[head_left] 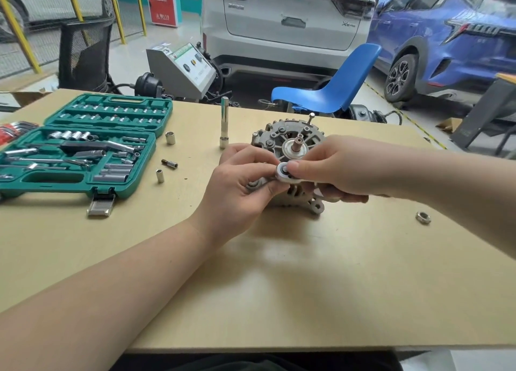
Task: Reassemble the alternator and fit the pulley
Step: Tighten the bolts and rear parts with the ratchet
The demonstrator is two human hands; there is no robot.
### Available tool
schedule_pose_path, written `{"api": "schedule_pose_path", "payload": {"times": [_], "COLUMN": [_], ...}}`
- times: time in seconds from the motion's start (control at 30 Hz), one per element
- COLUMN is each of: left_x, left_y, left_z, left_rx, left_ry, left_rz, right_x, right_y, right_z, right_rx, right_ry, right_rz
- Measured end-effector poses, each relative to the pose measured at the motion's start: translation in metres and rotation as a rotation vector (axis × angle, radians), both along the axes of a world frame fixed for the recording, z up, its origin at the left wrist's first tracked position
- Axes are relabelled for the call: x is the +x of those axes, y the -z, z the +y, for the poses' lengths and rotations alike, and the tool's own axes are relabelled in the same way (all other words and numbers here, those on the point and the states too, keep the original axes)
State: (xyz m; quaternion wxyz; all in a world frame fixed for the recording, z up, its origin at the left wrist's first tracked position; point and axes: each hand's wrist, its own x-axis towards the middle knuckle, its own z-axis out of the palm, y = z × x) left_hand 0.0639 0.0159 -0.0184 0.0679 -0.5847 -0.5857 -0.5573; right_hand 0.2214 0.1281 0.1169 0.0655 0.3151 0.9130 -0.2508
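Observation:
The grey alternator (290, 136) stands on the wooden table (279, 287) with its shaft end (298, 144) pointing up and toward me. In front of it I hold a small silver ratchet; its round head (283, 173) shows between my hands. My left hand (240, 183) pinches the head from the left with curled fingers. My right hand (332, 166) presses its thumb on the head and wraps round the handle, which is mostly hidden. A loose hex nut (423, 217) lies on the table to the right. I cannot make out the pulley.
An open green socket case (83, 147) sits at the left, with red hex keys (14, 130) behind it. A tall socket (224, 124) stands upright, and loose sockets (169, 137) (159, 175) and a bit adapter (169, 163) lie nearby. Beyond the table are a blue chair (329, 88) and parked cars.

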Motion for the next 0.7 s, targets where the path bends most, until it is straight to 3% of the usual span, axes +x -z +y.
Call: {"api": "schedule_pose_path", "payload": {"times": [0.07,0.2,0.27,0.33,0.47,0.7], "left_x": [0.001,0.004,0.005,0.004,0.000,-0.002], "left_y": [0.001,0.001,0.000,0.000,-0.001,0.004], "left_z": [-0.002,-0.002,-0.001,0.000,0.000,-0.003], "left_rx": [0.002,0.061,0.071,0.059,0.012,0.042], "left_ry": [-0.008,-0.066,-0.052,-0.030,0.001,0.001], "left_rz": [-0.036,-0.083,-0.105,-0.099,-0.057,-0.057], "right_x": [0.001,0.009,0.010,0.008,-0.002,0.009], "right_y": [0.006,0.033,0.036,0.029,-0.002,0.015], "right_z": [-0.002,-0.021,-0.027,-0.023,-0.003,-0.015], "right_rx": [-0.094,-0.606,-0.716,-0.552,0.238,0.621], "right_ry": [0.050,0.261,0.279,0.227,-0.097,-0.430], "right_rz": [0.021,0.211,0.249,0.175,-0.019,0.213]}}
